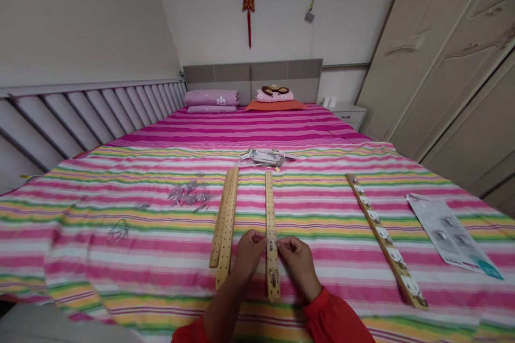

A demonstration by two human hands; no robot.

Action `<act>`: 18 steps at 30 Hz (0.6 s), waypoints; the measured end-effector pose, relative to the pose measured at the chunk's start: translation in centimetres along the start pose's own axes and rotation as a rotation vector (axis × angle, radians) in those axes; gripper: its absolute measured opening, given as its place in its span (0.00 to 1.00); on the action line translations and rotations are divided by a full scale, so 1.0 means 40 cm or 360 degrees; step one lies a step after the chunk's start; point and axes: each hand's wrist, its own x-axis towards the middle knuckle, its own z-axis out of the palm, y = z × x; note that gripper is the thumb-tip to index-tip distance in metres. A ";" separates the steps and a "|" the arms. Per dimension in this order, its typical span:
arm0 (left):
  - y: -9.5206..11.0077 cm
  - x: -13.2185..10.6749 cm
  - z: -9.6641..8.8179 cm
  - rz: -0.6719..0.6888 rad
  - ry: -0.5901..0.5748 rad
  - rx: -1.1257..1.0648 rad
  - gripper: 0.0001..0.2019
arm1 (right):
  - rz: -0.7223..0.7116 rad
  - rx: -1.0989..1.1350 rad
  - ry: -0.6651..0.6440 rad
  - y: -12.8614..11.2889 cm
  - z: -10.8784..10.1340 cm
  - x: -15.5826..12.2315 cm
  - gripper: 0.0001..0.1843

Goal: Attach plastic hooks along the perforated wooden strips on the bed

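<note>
"What have the hands got?"

"Left hand [250, 251] and right hand [298, 262] are both pinched nearly closed, each with fingertips on one edge of a small fitting [271, 245], at the near half of the middle board [269, 198]."

"How far along does it look?"

"Partway, I'd judge. A second metal piece [274, 278] lies nearer on that same board; its far half shows only holes. The right board [399, 272] carries a row of white cards [383, 233], so it looks finished."

"And what's left?"

"Probably the rest of the middle one, perhaps the two left boards [231, 214], which look bare. Loose packets [189, 193] lie farther left. Whether the fitting is fastened, I can't tell."
</note>
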 end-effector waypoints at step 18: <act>0.042 0.070 -0.310 0.0425 0.0948 -0.0034 0.14 | 0.0080 0.0109 -0.0136 -0.001 -0.021 -0.016 0.20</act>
